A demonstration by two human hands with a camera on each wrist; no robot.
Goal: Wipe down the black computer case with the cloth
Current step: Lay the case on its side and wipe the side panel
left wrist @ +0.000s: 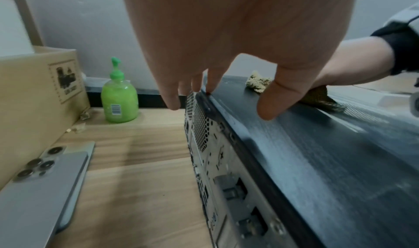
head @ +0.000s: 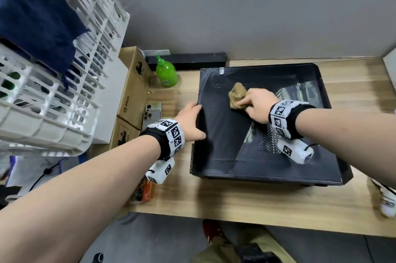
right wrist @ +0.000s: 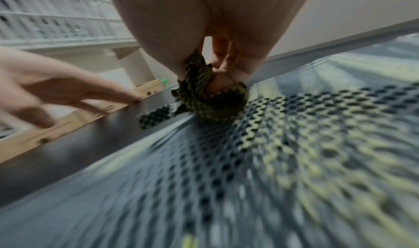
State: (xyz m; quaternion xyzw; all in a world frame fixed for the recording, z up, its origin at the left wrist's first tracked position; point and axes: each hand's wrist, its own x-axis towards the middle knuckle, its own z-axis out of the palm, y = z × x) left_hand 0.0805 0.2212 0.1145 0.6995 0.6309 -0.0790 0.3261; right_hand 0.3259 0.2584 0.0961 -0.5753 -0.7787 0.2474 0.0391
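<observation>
- lying flat on the wooden table (head: 246, 202), centre right of the head view, the black computer case (head: 276, 164) looks heavy and rigid, its panel smooth and likely slick.
- the cloth (head: 237, 96) is soft and bunched in the right hand (head: 260, 105), whose fingers curl round it, pressing it to the panel.
- the left hand (head: 190, 122) braces the case's left edge, fingers fairly straight over the rim, a sensible steadying hold.
- only the left wrist view shows the perforated metal rear face (left wrist: 204, 140); the right wrist view, blurred, shows vent holes (right wrist: 283, 144).

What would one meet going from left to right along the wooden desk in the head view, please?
White basket → cardboard boxes → green soap bottle → left hand on the case's left edge → cloth → right hand, both over the black computer case.
</observation>
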